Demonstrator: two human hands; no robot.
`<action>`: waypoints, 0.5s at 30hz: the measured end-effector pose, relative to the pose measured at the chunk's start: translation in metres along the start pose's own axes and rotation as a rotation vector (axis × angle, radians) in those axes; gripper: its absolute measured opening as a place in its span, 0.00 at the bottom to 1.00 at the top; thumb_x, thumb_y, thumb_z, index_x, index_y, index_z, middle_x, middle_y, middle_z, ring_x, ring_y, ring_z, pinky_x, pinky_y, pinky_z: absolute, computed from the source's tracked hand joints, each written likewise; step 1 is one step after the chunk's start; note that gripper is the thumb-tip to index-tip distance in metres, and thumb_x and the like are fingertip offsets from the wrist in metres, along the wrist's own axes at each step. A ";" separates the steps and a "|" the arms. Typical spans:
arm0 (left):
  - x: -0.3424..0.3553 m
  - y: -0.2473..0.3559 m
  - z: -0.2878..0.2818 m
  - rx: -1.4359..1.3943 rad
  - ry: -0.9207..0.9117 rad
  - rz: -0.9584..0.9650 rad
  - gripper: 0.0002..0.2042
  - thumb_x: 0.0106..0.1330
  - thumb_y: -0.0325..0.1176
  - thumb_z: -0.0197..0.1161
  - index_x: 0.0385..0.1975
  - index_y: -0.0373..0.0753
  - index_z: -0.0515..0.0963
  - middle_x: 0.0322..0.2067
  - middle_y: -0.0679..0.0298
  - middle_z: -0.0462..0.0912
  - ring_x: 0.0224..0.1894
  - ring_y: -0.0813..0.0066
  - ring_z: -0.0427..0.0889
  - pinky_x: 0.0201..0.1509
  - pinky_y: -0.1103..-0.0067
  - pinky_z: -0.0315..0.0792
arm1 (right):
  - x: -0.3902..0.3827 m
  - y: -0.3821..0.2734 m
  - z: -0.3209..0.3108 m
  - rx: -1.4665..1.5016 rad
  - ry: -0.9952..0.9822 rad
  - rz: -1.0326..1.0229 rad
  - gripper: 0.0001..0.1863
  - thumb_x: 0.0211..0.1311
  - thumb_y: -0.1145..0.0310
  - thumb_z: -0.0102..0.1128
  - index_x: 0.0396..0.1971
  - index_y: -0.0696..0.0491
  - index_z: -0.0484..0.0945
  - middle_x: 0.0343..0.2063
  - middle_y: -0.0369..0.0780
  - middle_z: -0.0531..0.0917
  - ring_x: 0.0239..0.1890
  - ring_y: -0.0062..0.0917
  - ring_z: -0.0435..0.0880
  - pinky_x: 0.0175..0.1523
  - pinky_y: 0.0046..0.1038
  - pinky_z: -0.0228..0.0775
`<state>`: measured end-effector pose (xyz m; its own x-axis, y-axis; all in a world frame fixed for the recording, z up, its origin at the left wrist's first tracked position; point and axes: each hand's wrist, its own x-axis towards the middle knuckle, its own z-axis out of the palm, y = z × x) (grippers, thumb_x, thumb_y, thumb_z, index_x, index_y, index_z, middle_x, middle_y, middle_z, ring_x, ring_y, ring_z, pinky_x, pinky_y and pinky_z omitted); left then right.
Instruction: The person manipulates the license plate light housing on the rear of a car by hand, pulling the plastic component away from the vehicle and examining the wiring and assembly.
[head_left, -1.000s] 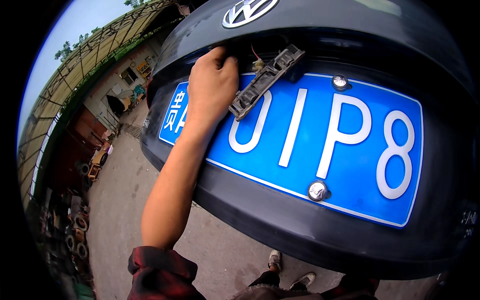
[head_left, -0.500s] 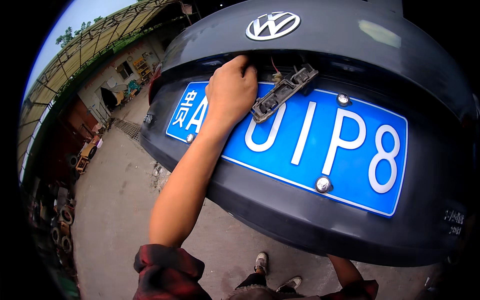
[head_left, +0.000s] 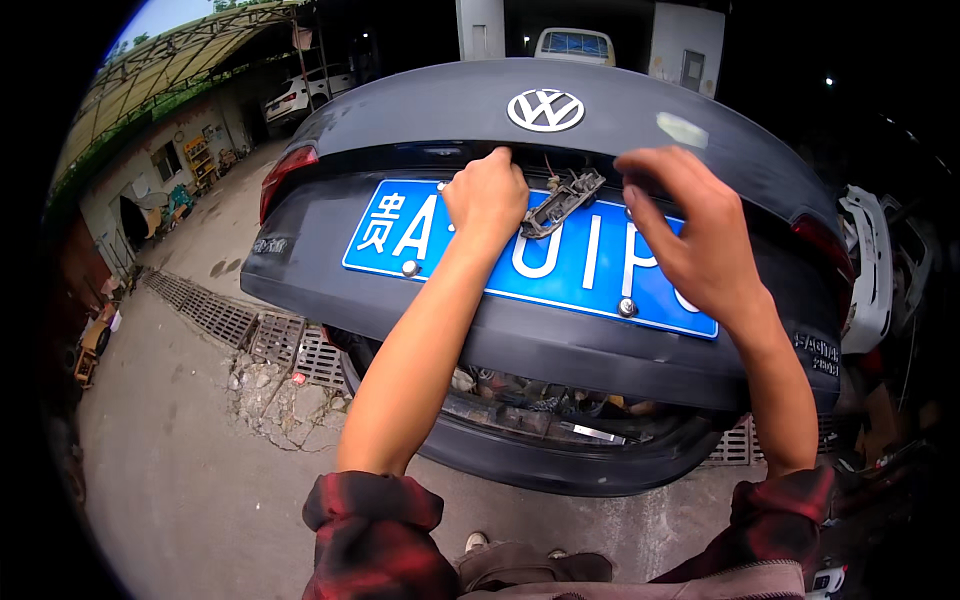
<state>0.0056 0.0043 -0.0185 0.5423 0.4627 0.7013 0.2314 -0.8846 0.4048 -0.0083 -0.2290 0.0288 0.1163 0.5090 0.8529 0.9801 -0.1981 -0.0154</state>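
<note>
A dark grey car's boot lid (head_left: 400,105) fills the middle, with a blue number plate (head_left: 560,262) fixed by round shiny screw caps. My left hand (head_left: 487,198) is closed, its fingertips tucked into the dark recess under the lid's lip above the plate. What they grip is hidden. Right of it, a long, dirty grey plastic housing (head_left: 562,205) dangles from the recess by a thin wire, slanting across the plate's top. My right hand (head_left: 690,225) hovers before the plate's right part, slightly blurred, thumb and fingers apart with nothing visible between them.
Below the lid, the gap above the rear bumper (head_left: 560,470) shows a cluttered boot. A metal drain grate (head_left: 210,312) and broken concrete (head_left: 275,405) lie at left. A white bumper part (head_left: 868,270) stands at right. A white car (head_left: 305,95) and a van (head_left: 575,45) are behind.
My right hand has risen from below the lid to the plate's right side. My left hand stays at the recess. The view has drawn back, showing the open boot gap.
</note>
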 end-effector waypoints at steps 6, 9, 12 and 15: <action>-0.001 -0.003 0.011 -0.043 0.018 0.044 0.11 0.66 0.36 0.53 0.36 0.40 0.82 0.33 0.48 0.86 0.39 0.45 0.86 0.45 0.55 0.77 | 0.076 0.056 0.108 -0.667 -0.200 -0.003 0.32 0.52 0.63 0.72 0.56 0.58 0.74 0.53 0.50 0.77 0.59 0.43 0.74 0.59 0.44 0.67; 0.000 -0.005 0.009 -0.017 -0.017 0.042 0.10 0.65 0.34 0.54 0.36 0.41 0.82 0.33 0.49 0.87 0.40 0.46 0.86 0.46 0.55 0.77 | 0.090 0.050 0.130 -0.785 -0.260 0.053 0.32 0.51 0.66 0.70 0.58 0.56 0.72 0.54 0.52 0.76 0.58 0.45 0.75 0.58 0.46 0.68; 0.000 -0.008 0.009 -0.024 -0.013 0.065 0.08 0.64 0.33 0.56 0.35 0.40 0.82 0.33 0.49 0.87 0.39 0.47 0.87 0.46 0.58 0.78 | 0.091 0.051 0.142 -0.856 -0.197 0.032 0.30 0.53 0.67 0.67 0.58 0.56 0.73 0.53 0.51 0.77 0.57 0.45 0.76 0.56 0.48 0.69; 0.002 -0.012 0.012 -0.034 -0.032 0.088 0.08 0.63 0.34 0.58 0.34 0.39 0.82 0.32 0.49 0.87 0.38 0.48 0.87 0.45 0.59 0.79 | 0.088 0.049 0.152 -0.931 -0.126 0.000 0.23 0.55 0.69 0.65 0.52 0.57 0.77 0.50 0.48 0.80 0.54 0.41 0.79 0.53 0.45 0.70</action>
<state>0.0138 0.0147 -0.0292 0.5848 0.3810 0.7161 0.1550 -0.9190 0.3624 0.0746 -0.0671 0.0235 0.1859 0.5854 0.7892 0.4631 -0.7605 0.4551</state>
